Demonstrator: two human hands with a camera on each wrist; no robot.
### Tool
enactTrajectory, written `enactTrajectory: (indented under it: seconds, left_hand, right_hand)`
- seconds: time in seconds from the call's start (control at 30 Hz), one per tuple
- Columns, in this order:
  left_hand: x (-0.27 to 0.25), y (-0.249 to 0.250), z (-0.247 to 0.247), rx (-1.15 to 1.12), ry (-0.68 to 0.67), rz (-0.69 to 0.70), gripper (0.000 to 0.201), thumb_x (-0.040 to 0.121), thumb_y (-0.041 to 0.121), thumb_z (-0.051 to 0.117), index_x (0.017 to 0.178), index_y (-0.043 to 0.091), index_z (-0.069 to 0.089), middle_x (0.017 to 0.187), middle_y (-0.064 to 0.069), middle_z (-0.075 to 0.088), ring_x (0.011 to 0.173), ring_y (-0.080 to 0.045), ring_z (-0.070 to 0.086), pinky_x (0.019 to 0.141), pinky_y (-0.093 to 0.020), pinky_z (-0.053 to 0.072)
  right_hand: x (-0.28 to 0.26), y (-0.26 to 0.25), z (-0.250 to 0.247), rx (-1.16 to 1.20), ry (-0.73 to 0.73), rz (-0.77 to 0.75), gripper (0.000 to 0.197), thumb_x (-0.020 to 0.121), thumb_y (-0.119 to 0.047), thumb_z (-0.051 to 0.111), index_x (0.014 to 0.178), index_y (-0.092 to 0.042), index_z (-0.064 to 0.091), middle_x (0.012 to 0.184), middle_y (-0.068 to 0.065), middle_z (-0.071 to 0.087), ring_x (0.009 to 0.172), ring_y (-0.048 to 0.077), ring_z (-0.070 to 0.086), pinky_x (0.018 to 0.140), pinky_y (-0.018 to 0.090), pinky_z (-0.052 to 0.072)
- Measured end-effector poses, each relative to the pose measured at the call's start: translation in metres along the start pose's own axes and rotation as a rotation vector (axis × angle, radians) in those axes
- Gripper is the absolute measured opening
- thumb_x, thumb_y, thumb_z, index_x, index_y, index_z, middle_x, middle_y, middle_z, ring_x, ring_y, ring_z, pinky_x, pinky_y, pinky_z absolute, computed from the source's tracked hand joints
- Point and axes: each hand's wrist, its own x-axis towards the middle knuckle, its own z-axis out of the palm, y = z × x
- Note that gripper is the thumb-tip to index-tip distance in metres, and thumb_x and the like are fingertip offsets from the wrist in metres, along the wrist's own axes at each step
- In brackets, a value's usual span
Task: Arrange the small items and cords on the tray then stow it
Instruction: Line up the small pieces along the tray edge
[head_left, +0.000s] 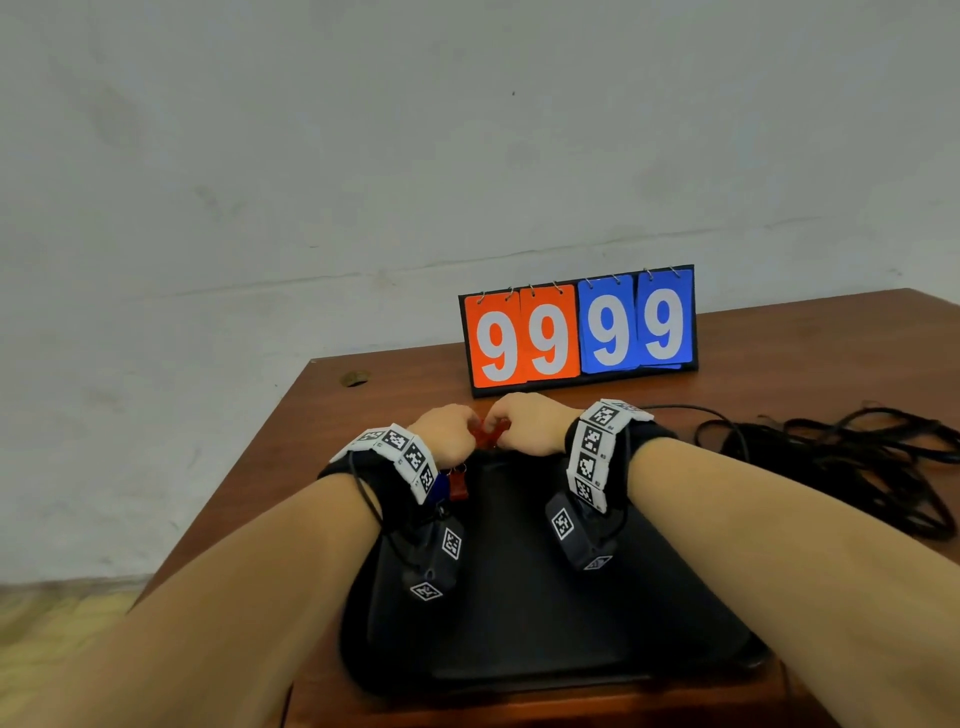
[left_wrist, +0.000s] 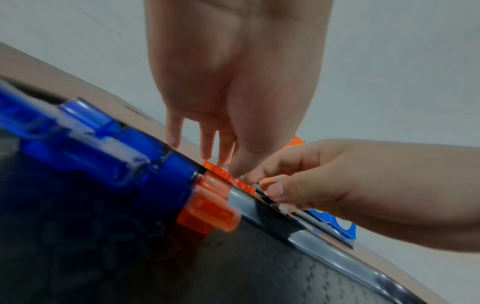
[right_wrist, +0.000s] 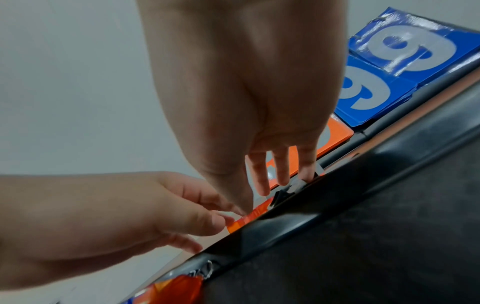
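Where both hands meet, fingers pinch a red clip.

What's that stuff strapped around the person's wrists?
Both forearms are bare, no sleeves. Each wrist wears a black band wrapped with a white strip of black-and-white square code markers. A small dark camera box bearing the same markers hangs under each wrist, with thin black cables looping along it.

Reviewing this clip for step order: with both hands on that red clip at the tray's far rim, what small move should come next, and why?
Probably release the red clip once it sits on the far rim of the black tray. The left hand and the right hand both pinch it there, other clips already line that rim, and the black cords lie on the table beside the tray.
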Motion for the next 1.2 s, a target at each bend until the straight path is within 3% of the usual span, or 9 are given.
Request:
enactTrajectory:
  seconds: [0.27, 0.4, 0.47, 0.63, 0.83, 0.9, 1.0, 1.1, 1.2]
  left_hand:
    - [-0.001, -0.012, -0.005, 0.028, -0.033, -0.013, 0.024, 0.095, 0.013, 0.054, 0.11, 0.012, 0.073, 0.106, -0.005, 0.069, 0.095, -0.021, 0.065, 0.079, -0.03, 0.052]
    - [-0.002, -0.011, -0.006, 0.031, -0.031, 0.002, 0.023, 0.097, 0.013, 0.054, 0.107, 0.01, 0.074, 0.103, -0.006, 0.068, 0.09, -0.021, 0.063, 0.072, -0.028, 0.048]
    - [-0.003, -0.01, -0.006, 0.041, -0.05, -0.002, 0.025, 0.097, 0.014, 0.053, 0.113, 0.01, 0.072, 0.11, -0.006, 0.068, 0.098, -0.022, 0.064, 0.08, -0.031, 0.052]
    - [-0.008, -0.012, -0.006, 0.028, -0.028, -0.013, 0.028, 0.096, 0.012, 0.054, 0.118, 0.013, 0.071, 0.118, -0.005, 0.068, 0.105, -0.022, 0.063, 0.091, -0.033, 0.052]
    - [-0.019, -0.011, -0.017, -0.008, 0.15, -0.03, 0.04, 0.095, 0.003, 0.052, 0.131, 0.014, 0.062, 0.136, -0.006, 0.06, 0.122, -0.023, 0.059, 0.105, -0.035, 0.046]
    - [-0.025, -0.013, -0.02, -0.054, 0.251, -0.006, 0.035, 0.094, 0.004, 0.055, 0.125, 0.017, 0.066, 0.131, -0.004, 0.063, 0.119, -0.021, 0.06, 0.104, -0.034, 0.047]
    - [-0.037, -0.014, -0.024, -0.156, 0.342, 0.017, 0.027, 0.093, 0.004, 0.058, 0.109, 0.022, 0.07, 0.12, 0.001, 0.068, 0.11, -0.017, 0.063, 0.099, -0.032, 0.049]
    - [-0.054, -0.01, -0.03, -0.307, 0.373, 0.052, 0.021, 0.09, 0.005, 0.064, 0.086, 0.025, 0.068, 0.104, 0.004, 0.07, 0.096, -0.014, 0.066, 0.094, -0.037, 0.054]
    - [-0.075, -0.001, -0.036, -0.371, 0.349, 0.074, 0.022, 0.089, 0.0, 0.063, 0.083, 0.022, 0.065, 0.095, 0.001, 0.069, 0.083, -0.012, 0.065, 0.08, -0.03, 0.055]
  right_hand:
    - [0.017, -0.01, 0.006, -0.105, -0.086, 0.047, 0.024, 0.093, -0.031, 0.059, 0.111, -0.019, 0.069, 0.111, 0.0, 0.066, 0.1, 0.019, 0.058, 0.103, 0.048, 0.042]
    - [0.019, -0.008, 0.007, -0.113, -0.094, 0.067, 0.032, 0.092, -0.045, 0.056, 0.112, -0.022, 0.068, 0.109, 0.0, 0.067, 0.1, 0.02, 0.061, 0.099, 0.046, 0.046]
    - [0.02, -0.008, 0.007, -0.135, -0.107, 0.073, 0.034, 0.093, -0.046, 0.055, 0.115, -0.023, 0.068, 0.112, 0.0, 0.066, 0.103, 0.021, 0.06, 0.1, 0.046, 0.045]
    - [0.017, -0.009, 0.008, -0.144, -0.083, 0.066, 0.028, 0.095, -0.041, 0.055, 0.114, -0.026, 0.069, 0.114, -0.004, 0.065, 0.107, 0.02, 0.058, 0.102, 0.044, 0.042]
    - [0.009, -0.007, 0.004, 0.033, 0.179, -0.016, 0.024, 0.094, -0.016, 0.056, 0.11, -0.025, 0.071, 0.116, -0.007, 0.066, 0.106, 0.013, 0.06, 0.097, 0.033, 0.049]
    - [0.0, -0.011, -0.002, 0.118, 0.226, -0.038, 0.024, 0.095, -0.01, 0.056, 0.11, -0.02, 0.071, 0.117, -0.005, 0.066, 0.107, 0.011, 0.059, 0.096, 0.025, 0.046]
    - [-0.017, -0.018, -0.011, 0.272, 0.292, -0.035, 0.021, 0.095, -0.006, 0.056, 0.104, -0.016, 0.072, 0.111, -0.002, 0.066, 0.099, 0.014, 0.062, 0.087, 0.027, 0.052]
    - [-0.04, -0.027, -0.019, 0.423, 0.274, 0.008, 0.019, 0.096, -0.003, 0.052, 0.103, -0.011, 0.068, 0.096, 0.003, 0.064, 0.077, 0.017, 0.063, 0.071, 0.031, 0.058]
    - [-0.063, -0.036, -0.024, 0.566, 0.26, 0.042, 0.014, 0.096, -0.001, 0.052, 0.105, -0.009, 0.06, 0.093, 0.0, 0.062, 0.069, 0.013, 0.06, 0.061, 0.024, 0.053]
